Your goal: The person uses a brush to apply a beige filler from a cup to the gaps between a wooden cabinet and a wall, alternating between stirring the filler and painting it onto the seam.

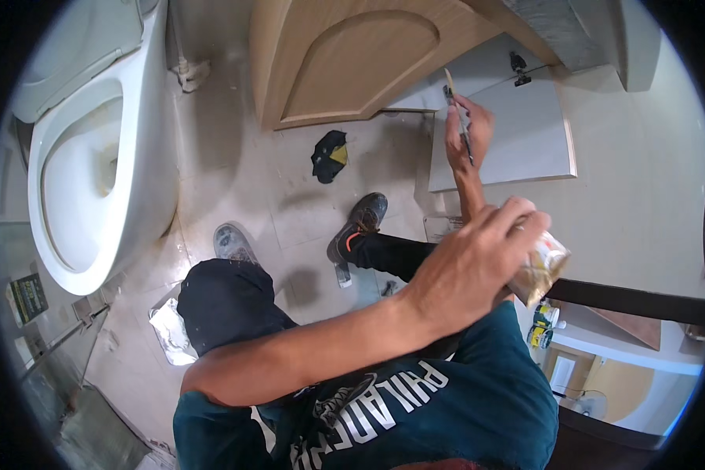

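My left arm crosses in front of me to the right. At its end my left hand (482, 254) is closed around a small gold and white container (542, 269); its opening and contents cannot be made out. Farther off, my right hand (471, 131) grips a slim grey tool (464, 129) with a pale, narrow tip, perhaps a brush. That tip points up toward the opened cabinet. Beside and beneath the right hand is a pale cabinet door (517, 133), swung out on a dark hinge (518, 69). The left hand partly hides my right forearm.
A wooden cabinet front (360, 66) with an arched panel stands ahead. To the left is a white toilet (145, 188). A black and yellow crumpled item (329, 157) lies on the tiled floor (282, 227), with a foil-like packet (172, 330) near my knee. Small containers (542, 327) stand at right.
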A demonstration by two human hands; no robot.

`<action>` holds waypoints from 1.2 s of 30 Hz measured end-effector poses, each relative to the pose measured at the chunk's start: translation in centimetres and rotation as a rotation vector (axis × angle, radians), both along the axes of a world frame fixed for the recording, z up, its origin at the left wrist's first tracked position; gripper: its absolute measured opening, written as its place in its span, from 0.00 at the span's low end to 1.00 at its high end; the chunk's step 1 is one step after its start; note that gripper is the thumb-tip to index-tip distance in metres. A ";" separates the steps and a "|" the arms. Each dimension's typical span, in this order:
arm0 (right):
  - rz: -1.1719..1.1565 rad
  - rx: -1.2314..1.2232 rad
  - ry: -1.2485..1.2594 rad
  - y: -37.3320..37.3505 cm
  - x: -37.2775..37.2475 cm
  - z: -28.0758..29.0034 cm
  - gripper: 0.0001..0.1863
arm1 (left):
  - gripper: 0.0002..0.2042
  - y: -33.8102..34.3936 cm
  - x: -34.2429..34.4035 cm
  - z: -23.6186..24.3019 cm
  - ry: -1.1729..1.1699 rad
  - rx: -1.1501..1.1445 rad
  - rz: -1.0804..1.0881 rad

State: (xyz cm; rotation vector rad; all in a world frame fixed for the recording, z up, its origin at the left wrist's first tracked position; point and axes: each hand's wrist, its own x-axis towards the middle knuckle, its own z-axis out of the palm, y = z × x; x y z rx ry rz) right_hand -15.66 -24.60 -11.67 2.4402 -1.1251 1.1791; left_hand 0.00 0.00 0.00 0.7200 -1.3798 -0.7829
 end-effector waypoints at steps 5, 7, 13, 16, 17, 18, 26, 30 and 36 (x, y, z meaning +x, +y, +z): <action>-0.010 0.248 -0.437 0.9 -2.2 4.3 0.13 | 0.33 -0.7 1.1 -1.4 -0.094 0.062 0.024; 0.075 0.300 -0.594 2.1 -2.9 8.1 0.12 | 0.33 -1.2 1.2 -1.8 -0.114 0.111 0.068; 0.396 0.357 -0.761 8.6 -3.5 14.7 0.07 | 0.32 -4.7 4.9 -4.7 -0.248 0.106 0.285; 0.527 0.329 -0.605 13.2 -1.2 17.7 0.07 | 0.32 -4.5 6.1 -5.0 -0.267 0.120 0.341; 0.543 0.316 -0.467 14.3 -0.9 18.3 0.08 | 0.33 -4.1 6.3 -4.9 -0.279 0.124 0.339; 0.547 0.298 -0.317 15.1 -1.0 18.9 0.09 | 0.33 -4.0 6.1 -4.7 -0.279 0.122 0.329; 0.557 0.315 -0.021 16.2 0.0 17.7 0.14 | 0.35 -3.5 5.7 -4.9 -0.383 0.064 0.339; 0.547 0.353 -0.020 16.3 0.3 16.7 0.14 | 0.34 -3.5 6.4 -5.3 -0.391 0.078 0.360; 0.557 0.415 -0.060 16.1 0.5 15.5 0.14 | 0.34 -3.3 6.5 -4.9 -0.406 0.076 0.383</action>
